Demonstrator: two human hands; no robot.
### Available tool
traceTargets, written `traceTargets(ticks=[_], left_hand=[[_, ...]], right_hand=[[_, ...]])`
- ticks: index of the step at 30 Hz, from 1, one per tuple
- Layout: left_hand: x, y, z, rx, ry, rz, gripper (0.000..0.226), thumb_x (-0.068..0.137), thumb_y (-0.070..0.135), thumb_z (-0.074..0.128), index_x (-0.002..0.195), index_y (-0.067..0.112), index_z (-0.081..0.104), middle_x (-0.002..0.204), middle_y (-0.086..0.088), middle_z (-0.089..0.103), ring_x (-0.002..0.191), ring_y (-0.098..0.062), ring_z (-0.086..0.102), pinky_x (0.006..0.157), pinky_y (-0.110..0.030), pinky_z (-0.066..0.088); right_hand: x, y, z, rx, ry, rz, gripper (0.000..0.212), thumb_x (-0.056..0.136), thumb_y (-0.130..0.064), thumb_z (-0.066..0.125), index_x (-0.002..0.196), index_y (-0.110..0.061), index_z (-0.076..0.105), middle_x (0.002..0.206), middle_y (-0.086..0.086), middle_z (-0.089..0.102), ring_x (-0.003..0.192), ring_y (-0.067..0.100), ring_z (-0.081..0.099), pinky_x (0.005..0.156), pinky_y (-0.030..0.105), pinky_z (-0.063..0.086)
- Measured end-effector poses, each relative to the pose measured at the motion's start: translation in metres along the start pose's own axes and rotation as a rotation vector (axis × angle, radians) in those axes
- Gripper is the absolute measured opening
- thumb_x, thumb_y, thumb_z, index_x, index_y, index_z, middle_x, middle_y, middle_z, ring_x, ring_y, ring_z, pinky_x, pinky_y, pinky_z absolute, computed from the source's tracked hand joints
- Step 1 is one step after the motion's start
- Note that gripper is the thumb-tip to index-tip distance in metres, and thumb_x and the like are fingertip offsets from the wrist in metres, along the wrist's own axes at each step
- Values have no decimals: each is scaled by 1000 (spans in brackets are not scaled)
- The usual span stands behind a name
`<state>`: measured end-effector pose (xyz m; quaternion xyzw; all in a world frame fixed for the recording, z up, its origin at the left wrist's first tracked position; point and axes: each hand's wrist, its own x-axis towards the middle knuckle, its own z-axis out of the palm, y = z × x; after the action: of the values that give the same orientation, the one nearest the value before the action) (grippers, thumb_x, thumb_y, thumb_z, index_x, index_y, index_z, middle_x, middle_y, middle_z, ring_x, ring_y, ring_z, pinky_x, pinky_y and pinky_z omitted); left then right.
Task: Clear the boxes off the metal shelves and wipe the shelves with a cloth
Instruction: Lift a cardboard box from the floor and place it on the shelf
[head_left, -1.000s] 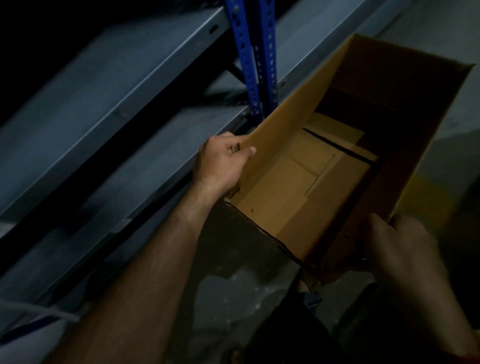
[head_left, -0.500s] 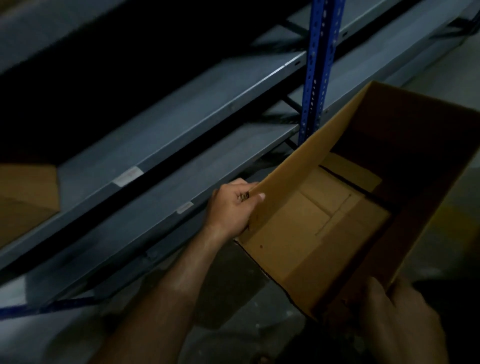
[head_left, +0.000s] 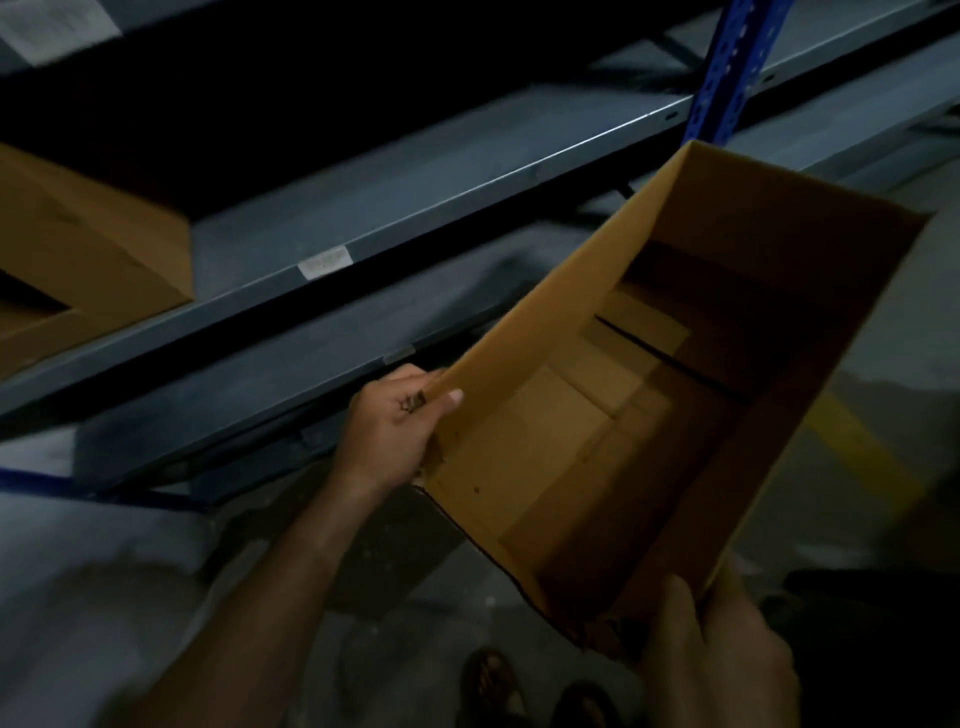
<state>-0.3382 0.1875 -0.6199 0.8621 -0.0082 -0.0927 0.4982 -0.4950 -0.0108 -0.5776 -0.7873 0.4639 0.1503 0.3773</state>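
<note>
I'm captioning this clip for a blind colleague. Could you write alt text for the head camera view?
A person holds an open, empty cardboard box in front of grey metal shelves, left hand gripping its side wall, right hand its near corner. A second box sits on a shelf at left.

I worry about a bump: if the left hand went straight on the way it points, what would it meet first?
Probably the lower metal shelf, beside the cardboard box that the left hand grips; depth is unclear in this dim view.
</note>
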Motion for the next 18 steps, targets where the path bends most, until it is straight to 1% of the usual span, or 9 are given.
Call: traceTargets(ticks=[2, 4, 5, 8, 10, 12, 15, 17, 18], left_hand=[[-9, -7, -8, -16, 42, 7, 17, 96, 22, 65, 93, 38, 69, 93, 1, 65, 81, -6, 63, 68, -20, 51], [-17, -16, -15, -42, 87, -22, 21, 95, 21, 66, 92, 41, 69, 93, -1, 66, 84, -14, 65, 73, -27, 54], [-20, -21, -18, -56, 110, -38, 21, 95, 20, 67, 92, 41, 70, 92, -1, 66, 85, -16, 65, 75, -31, 54], [-27, -33, -30, -60, 155, -48, 24, 95, 17, 67, 93, 40, 70, 91, 2, 66, 82, -10, 65, 74, -28, 51], [-29, -40, -35, -28, 163, -50, 22, 94, 17, 67, 95, 39, 70, 93, 4, 67, 83, -10, 65, 75, -29, 51], [-28, -47, -40, 10, 169, -78, 20, 95, 20, 67, 95, 40, 70, 94, 4, 67, 86, -13, 65, 77, -33, 52], [-32, -58, -49, 33, 190, -112, 23, 95, 19, 66, 91, 41, 67, 95, 3, 67, 87, -15, 65, 77, -34, 52], [-35, -64, -53, 24, 214, -114, 26, 95, 17, 67, 89, 43, 67, 93, 2, 67, 82, -9, 64, 75, -32, 51], [-37, -67, -55, 19, 222, -122, 27, 94, 17, 67, 88, 43, 67, 92, 1, 67, 79, -6, 63, 74, -30, 50]], right_hand=[[-14, -4, 8, 15, -26, -107, 46, 100, -30, 47, 146, -33, 43, 106, 17, 64, 91, 33, 59, 83, 33, 43], [-12, -1, 15, 69, -51, -104, 49, 100, -29, 45, 148, -33, 38, 114, 16, 65, 94, 31, 60, 84, 34, 43], [-10, -3, 16, 58, -63, -103, 49, 101, -29, 44, 149, -33, 37, 117, 15, 65, 91, 29, 57, 84, 34, 42], [-9, -7, 30, 17, -109, -167, 48, 101, -27, 42, 149, -30, 38, 108, 10, 64, 80, 23, 46, 81, 32, 40], [-11, -5, 39, 16, -128, -175, 48, 102, -26, 42, 149, -29, 37, 104, 7, 62, 85, 25, 53, 82, 32, 42], [-12, -3, 49, 12, -143, -180, 48, 102, -26, 43, 149, -30, 37, 110, 6, 65, 96, 26, 61, 84, 31, 44], [-11, -5, 56, 10, -154, -178, 39, 101, -26, 44, 140, -25, 47, 108, 5, 65, 95, 26, 61, 83, 32, 46], [-9, -7, 61, -22, -158, -203, 35, 101, -25, 44, 134, -18, 51, 111, 10, 66, 100, 30, 62, 85, 35, 47], [-9, -7, 64, -45, -166, -214, 36, 101, -26, 44, 135, -16, 50, 114, 12, 66, 104, 31, 61, 86, 35, 47]])
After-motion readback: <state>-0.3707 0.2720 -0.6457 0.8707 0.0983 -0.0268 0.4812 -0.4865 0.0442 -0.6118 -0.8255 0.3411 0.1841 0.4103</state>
